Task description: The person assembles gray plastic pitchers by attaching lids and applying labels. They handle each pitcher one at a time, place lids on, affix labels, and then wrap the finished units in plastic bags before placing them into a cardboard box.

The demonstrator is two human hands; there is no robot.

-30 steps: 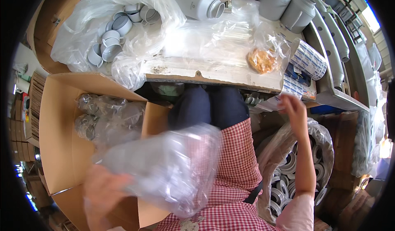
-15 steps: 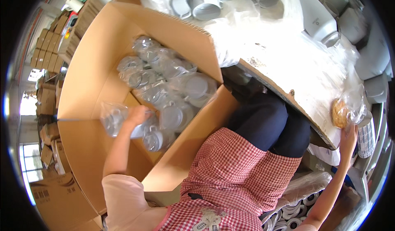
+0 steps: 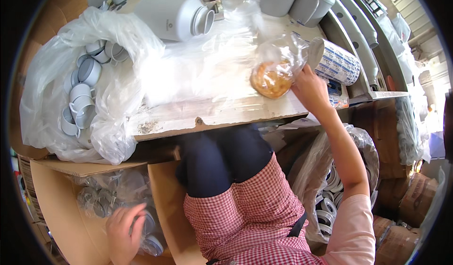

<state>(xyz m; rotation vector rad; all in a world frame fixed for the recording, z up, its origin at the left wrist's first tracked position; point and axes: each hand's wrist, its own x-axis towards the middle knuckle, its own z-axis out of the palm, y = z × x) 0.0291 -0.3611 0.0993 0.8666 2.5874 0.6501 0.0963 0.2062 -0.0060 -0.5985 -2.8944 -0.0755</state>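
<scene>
My right hand (image 3: 311,89) is at the right side of the bench, its fingers closed on the edge of a clear plastic bag (image 3: 281,51). Inside that bag is a round, golden-brown piece of bread or pastry (image 3: 270,81), resting on the bench top. My left hand (image 3: 125,229) hovers at the lower left over an open cardboard box (image 3: 56,201), fingers apart and nothing in them. Below and beside it, several clear-and-grey containers in thin plastic bags (image 3: 96,201) lie in the box.
A large plastic liner (image 3: 47,90) with grey cups (image 3: 84,109) lies at the bench's left. A big grey jug (image 3: 172,18) lies on its side behind. A blue-and-white patterned roll (image 3: 336,62) is right of my hand. White rings (image 3: 326,203) fill a lined container below.
My view has swung to the right. My left hand has let go of the bagged container and risen from inside the box. My right hand stays at the bag of bread.
</scene>
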